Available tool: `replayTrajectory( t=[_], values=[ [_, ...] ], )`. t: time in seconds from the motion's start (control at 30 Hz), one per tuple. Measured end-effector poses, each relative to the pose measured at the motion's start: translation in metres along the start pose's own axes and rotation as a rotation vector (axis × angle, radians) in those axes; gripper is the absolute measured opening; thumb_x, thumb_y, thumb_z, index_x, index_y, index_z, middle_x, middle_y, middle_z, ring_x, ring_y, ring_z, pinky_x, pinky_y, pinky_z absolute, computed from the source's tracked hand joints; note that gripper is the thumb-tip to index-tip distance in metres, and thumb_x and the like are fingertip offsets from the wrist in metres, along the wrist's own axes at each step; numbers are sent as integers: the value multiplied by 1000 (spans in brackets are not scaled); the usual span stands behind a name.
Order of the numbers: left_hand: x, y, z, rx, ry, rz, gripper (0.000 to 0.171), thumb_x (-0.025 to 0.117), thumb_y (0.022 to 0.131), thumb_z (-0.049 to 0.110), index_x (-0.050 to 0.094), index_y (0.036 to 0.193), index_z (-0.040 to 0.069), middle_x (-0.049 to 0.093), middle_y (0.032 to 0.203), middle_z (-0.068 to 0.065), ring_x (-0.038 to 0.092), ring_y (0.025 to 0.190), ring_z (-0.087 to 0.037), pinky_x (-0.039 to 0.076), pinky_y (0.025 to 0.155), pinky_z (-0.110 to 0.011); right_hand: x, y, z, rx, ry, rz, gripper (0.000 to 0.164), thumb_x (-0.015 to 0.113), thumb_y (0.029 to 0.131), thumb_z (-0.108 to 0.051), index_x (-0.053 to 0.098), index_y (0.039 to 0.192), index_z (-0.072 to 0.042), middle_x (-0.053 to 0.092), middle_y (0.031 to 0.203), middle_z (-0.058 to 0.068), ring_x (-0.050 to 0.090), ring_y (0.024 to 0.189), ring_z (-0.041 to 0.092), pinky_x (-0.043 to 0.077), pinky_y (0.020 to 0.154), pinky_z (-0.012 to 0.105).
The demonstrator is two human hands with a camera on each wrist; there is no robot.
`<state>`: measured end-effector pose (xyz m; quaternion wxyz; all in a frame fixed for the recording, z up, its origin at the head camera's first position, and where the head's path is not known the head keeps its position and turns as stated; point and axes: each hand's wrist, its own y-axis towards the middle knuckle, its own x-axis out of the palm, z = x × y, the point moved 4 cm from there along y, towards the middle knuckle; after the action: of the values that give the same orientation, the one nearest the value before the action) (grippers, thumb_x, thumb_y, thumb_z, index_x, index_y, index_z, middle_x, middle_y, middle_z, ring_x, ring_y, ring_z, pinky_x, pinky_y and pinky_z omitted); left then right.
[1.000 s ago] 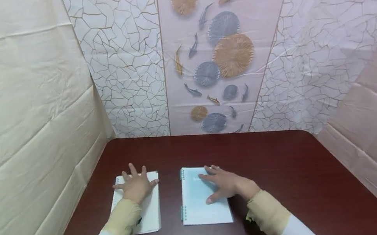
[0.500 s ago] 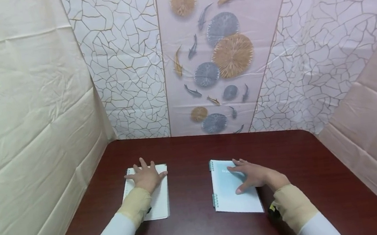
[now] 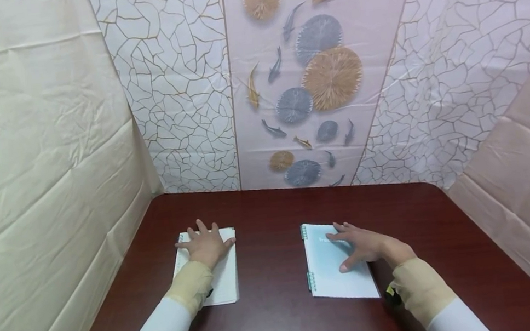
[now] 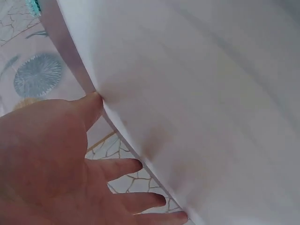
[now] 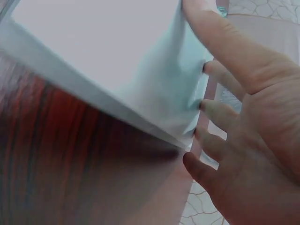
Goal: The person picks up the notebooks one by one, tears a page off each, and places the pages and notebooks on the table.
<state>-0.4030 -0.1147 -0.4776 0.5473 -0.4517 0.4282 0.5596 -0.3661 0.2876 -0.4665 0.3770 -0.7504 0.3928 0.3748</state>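
Two ring-bound notebooks lie flat on the dark red-brown table. My left hand (image 3: 205,246) rests spread on the upper part of the left notebook (image 3: 224,278), which shows a white page and rings at its upper left. In the left wrist view the fingertips touch the white paper (image 4: 211,93). The right notebook (image 3: 335,278) has a pale blue cover with white lettering and green rings along its left side. My right hand (image 3: 366,244) reaches over its right edge, thumb and fingertips on the cover (image 5: 154,70), fingers spread and slightly bent. Part of the lettering is hidden under that hand.
The table (image 3: 279,324) has rounded far corners. Behind it hangs a patterned cloth (image 3: 287,102) with fish and round motifs. Cream cloth walls close in the left side (image 3: 49,186) and the right side (image 3: 523,167).
Both notebooks have slid to the right under my hands, the right one much farther, so the gap between them is wider. Both also sit slightly farther from me.
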Motion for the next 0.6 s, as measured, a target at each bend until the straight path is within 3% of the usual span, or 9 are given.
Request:
replayTrajectory(
  t=[0.13,0.27,0.43,0.6],
  values=[
    [-4,-8,1,-60,19,32,90,68,97,61,46,155,-4,32,159,-43,25,143,-73,30,100,-90,-6,6,-6,-15,2,34,96,92,81,-45,48,161,-13,18,175,21,4,160,50,16,121,74],
    [-10,-22,3,-149,59,-1,102,74,89,68,47,154,-6,38,154,-45,28,134,-81,35,98,-88,-16,10,-28,-88,-6,171,88,78,93,-56,47,161,-11,21,174,21,12,160,48,22,120,72],
    [-14,-35,8,-197,94,-114,121,78,75,81,43,159,1,34,161,-39,31,130,-83,40,100,-83,-20,13,-78,-156,-27,386,73,69,102,-50,51,157,-5,40,165,24,37,151,47,37,116,67],
    [-18,-40,8,-193,73,-149,121,81,74,78,43,159,0,32,162,-38,38,128,-81,46,97,-78,-9,29,-130,-152,23,503,63,70,103,-41,55,151,-3,62,143,21,60,130,40,50,105,58]
  ],
)
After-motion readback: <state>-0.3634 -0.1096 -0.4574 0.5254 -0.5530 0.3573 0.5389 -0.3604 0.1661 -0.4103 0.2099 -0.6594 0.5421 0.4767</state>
